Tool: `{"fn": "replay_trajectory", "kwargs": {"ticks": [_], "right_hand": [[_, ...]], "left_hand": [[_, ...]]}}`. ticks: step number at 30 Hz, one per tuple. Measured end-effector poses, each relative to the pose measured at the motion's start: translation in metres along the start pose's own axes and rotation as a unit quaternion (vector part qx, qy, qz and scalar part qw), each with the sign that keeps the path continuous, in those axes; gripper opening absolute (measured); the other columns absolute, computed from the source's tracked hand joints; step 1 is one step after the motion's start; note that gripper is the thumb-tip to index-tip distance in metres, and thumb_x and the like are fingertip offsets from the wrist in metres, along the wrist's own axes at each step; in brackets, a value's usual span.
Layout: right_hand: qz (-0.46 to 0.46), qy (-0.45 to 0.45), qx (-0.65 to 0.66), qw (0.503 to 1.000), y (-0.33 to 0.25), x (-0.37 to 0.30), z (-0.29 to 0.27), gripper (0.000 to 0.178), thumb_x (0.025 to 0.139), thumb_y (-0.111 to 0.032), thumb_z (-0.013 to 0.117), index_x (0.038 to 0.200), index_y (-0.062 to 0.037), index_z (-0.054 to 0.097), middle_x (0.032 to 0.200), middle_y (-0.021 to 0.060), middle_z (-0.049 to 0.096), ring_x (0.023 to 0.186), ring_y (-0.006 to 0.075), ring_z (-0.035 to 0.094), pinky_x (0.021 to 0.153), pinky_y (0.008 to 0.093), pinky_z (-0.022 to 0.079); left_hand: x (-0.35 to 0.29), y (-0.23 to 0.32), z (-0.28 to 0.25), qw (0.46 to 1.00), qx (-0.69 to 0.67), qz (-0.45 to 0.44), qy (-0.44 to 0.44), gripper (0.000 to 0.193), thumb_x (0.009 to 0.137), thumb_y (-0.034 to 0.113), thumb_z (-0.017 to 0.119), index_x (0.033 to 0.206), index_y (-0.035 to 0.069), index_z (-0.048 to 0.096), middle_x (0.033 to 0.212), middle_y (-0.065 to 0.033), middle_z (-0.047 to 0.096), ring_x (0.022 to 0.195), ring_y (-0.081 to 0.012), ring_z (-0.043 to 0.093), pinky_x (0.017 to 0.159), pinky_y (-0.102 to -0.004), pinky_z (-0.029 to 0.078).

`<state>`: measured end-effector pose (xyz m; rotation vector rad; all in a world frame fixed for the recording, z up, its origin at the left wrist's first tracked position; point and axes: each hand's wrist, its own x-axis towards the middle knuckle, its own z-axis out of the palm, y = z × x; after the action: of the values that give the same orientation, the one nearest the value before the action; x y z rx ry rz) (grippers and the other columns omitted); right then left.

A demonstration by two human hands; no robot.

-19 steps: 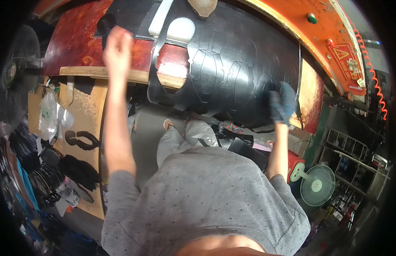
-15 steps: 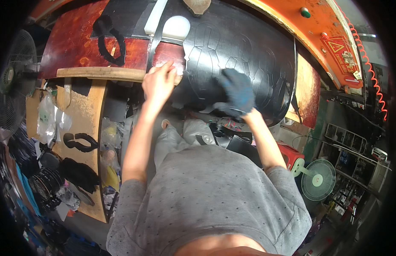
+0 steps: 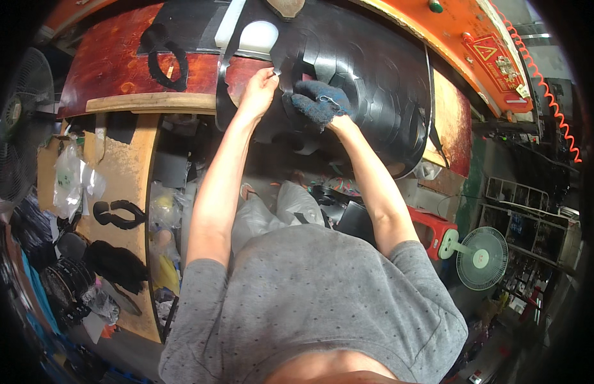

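A glossy black sheet (image 3: 390,83) with shoe-part-like outlines cut into it lies over the red-brown wooden table and droops past its front edge. My bare left hand (image 3: 258,96) pinches a narrow strip of this sheet beside a cut-out gap. Close to its right, my right hand (image 3: 321,104) wears a dark blue knitted glove, its fingers curled together at the sheet's cut part; the fingertips are partly hidden. Behind the gloved hand the sheet is buckled, and red table shows through a gap. A rounded white piece (image 3: 258,37) lies beyond my left hand.
Cut black loops (image 3: 166,61) lie on the table's left part. An orange machine beam (image 3: 431,35) runs along the far right, with a coiled red cable (image 3: 553,96). A green fan (image 3: 481,258) and red stool (image 3: 427,232) stand at right. A wooden shelf (image 3: 121,256) holds scraps at left.
My right hand has moved left and up, closer to my left hand, and its fingers have drawn together. My left hand has shifted slightly right and up. The sheet has buckled, opening gaps.
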<state>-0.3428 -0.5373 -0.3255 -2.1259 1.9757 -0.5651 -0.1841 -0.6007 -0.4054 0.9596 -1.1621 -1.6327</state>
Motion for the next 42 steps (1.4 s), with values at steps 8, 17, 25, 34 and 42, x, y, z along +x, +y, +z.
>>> {"fn": "replay_trajectory", "kwargs": {"ticks": [8,17,25,34,42], "right_hand": [[0.026,0.204,-0.065,0.976,0.071,0.012,-0.102,0.018,0.080,-0.021,0.058,0.084,-0.0044,0.065,0.081,0.0143,0.064,0.066,0.0293,0.061,0.059,0.0395,0.048],[0.067,0.356,0.443,0.820,0.274,-0.103,-0.302,0.041,0.093,-0.026,0.048,0.126,-0.0028,0.053,0.114,0.0127,0.061,0.094,0.0190,0.059,0.081,0.0314,0.048],[0.138,0.160,0.028,0.977,0.204,-0.107,-0.183,0.022,0.089,-0.025,0.056,0.098,-0.0083,0.069,0.082,0.0126,0.069,0.075,0.0321,0.065,0.069,0.0384,0.049],[-0.169,-0.036,-0.049,0.984,0.067,-0.078,-0.092,0.060,0.064,-0.039,0.079,0.108,-0.0012,0.062,0.119,0.0193,0.057,0.100,0.0396,0.058,0.087,0.0461,0.047],[0.162,-0.057,0.064,0.983,0.060,-0.035,-0.069,0.116,0.055,-0.057,0.079,0.141,0.0055,0.034,0.143,0.0294,0.036,0.130,0.0416,0.041,0.107,0.0419,0.035]], "left_hand": [[-0.010,-0.019,0.009,0.888,0.410,0.155,0.143,0.028,0.092,0.017,0.058,0.117,0.006,0.058,0.093,-0.0069,0.068,0.091,-0.0225,0.064,0.083,-0.0376,0.047],[-0.025,0.006,0.043,0.777,0.460,0.304,0.306,0.033,0.082,0.031,0.068,0.110,0.014,0.064,0.111,-0.0056,0.060,0.106,-0.0271,0.054,0.089,-0.0406,0.041],[-0.026,-0.009,0.126,0.863,0.475,0.071,0.158,0.054,0.085,0.039,0.062,0.123,0.002,0.055,0.103,-0.0182,0.066,0.099,-0.0343,0.061,0.082,-0.0427,0.047],[0.009,-0.002,0.090,0.985,-0.034,-0.166,-0.045,0.043,0.093,0.025,0.059,0.129,0.002,0.051,0.115,-0.0062,0.062,0.105,-0.0164,0.056,0.093,-0.0318,0.042],[0.004,0.020,0.115,0.964,-0.239,-0.081,-0.083,0.030,0.095,0.017,0.057,0.121,0.004,0.055,0.108,-0.0003,0.063,0.100,-0.0111,0.057,0.090,-0.0265,0.043]]}}
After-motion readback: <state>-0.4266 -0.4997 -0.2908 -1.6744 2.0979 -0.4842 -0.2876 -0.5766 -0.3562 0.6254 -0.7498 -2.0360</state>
